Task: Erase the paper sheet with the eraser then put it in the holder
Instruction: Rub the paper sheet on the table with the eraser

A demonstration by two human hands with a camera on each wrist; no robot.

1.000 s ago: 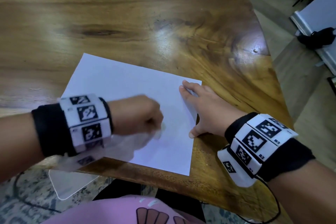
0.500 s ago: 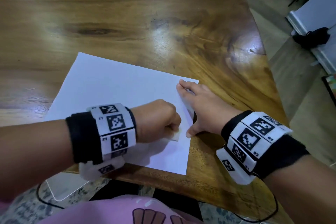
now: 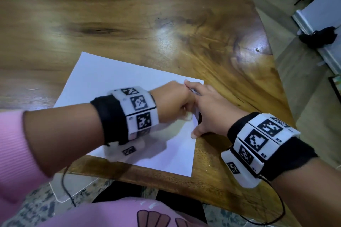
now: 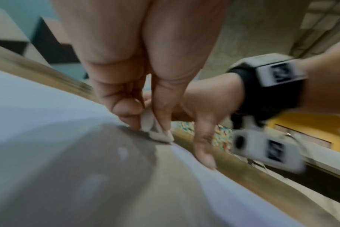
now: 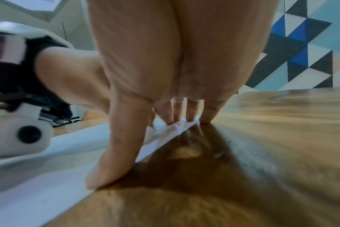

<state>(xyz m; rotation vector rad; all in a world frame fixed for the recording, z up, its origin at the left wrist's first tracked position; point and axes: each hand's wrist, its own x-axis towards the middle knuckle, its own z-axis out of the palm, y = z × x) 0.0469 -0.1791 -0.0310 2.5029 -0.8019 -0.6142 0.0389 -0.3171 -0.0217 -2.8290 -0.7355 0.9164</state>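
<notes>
The small white eraser [image 4: 158, 135] is pinched between the thumb and fingers of the left hand [image 3: 173, 104] and pressed down onto the paper sheet [image 3: 118, 79], close to the sheet's right edge, at about the middle of the head view. The white sheet lies flat on the wooden bench [image 3: 166, 14] with its long axis running from the upper left of the frame toward the lower right, its near corner just inside the bench's front edge. Just beside the left fist, almost touching it, the right hand [image 3: 208, 108] lies spread with straight fingers, thumb [image 5: 111, 155] and fingertips pressing that right edge down, gripping nothing; part of the hand rests on bare wood beyond the sheet. So the eraser works hard against the pinning hand, and the unrubbed run of paper lies to its left and farther up the frame. No holder shows in any view, so I judge the putting-away is some way off, and the left hand, already holding the eraser, would carry it.
</notes>
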